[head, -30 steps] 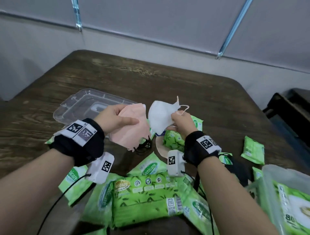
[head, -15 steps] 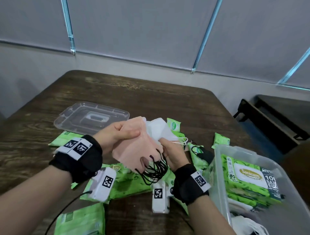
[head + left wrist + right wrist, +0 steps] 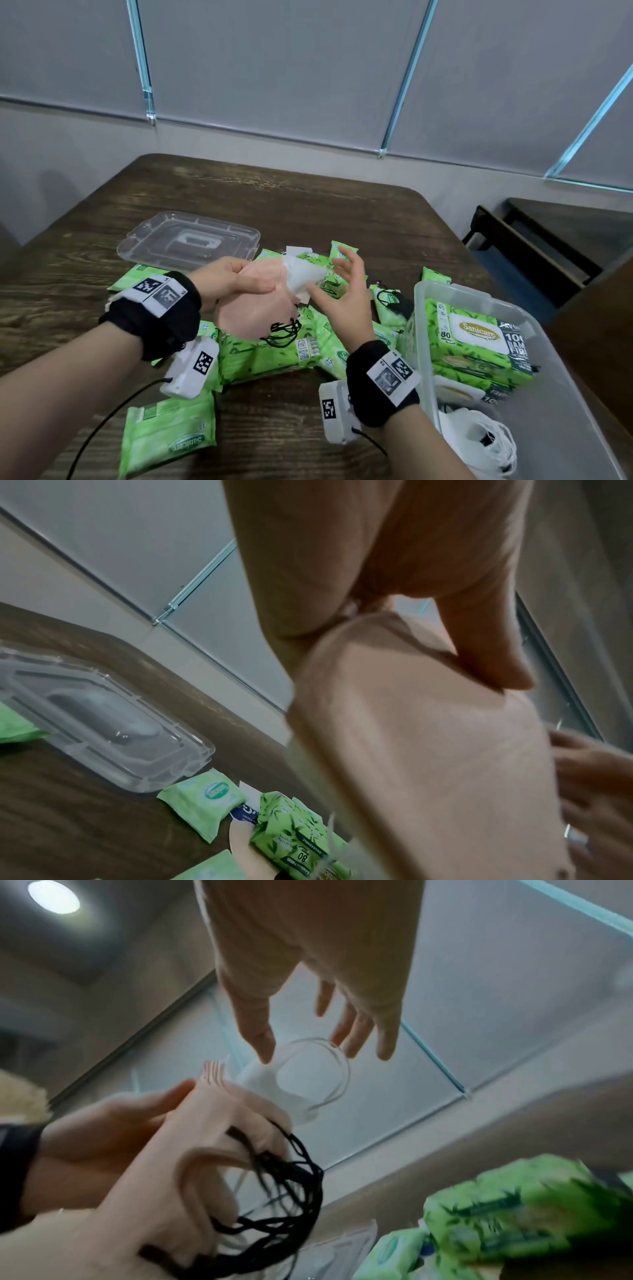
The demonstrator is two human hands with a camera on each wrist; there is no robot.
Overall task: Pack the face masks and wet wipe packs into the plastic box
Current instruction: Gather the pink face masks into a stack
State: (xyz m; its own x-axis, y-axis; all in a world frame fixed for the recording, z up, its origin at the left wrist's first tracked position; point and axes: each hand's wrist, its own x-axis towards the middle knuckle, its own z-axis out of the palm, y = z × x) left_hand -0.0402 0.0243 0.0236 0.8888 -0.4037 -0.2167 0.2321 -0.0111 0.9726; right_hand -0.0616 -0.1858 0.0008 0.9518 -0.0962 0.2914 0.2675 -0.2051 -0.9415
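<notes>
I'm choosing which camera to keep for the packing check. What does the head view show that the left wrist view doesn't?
Only the head view shows the plastic box with large wipe packs and white masks inside, and the open right hand. Only the left wrist view shows the left hand's fingers pinching the pink masks up close. Both show the clear lid and small green packs on the table.

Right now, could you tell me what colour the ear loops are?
Black ear loops, clearest in the right wrist view.
</notes>
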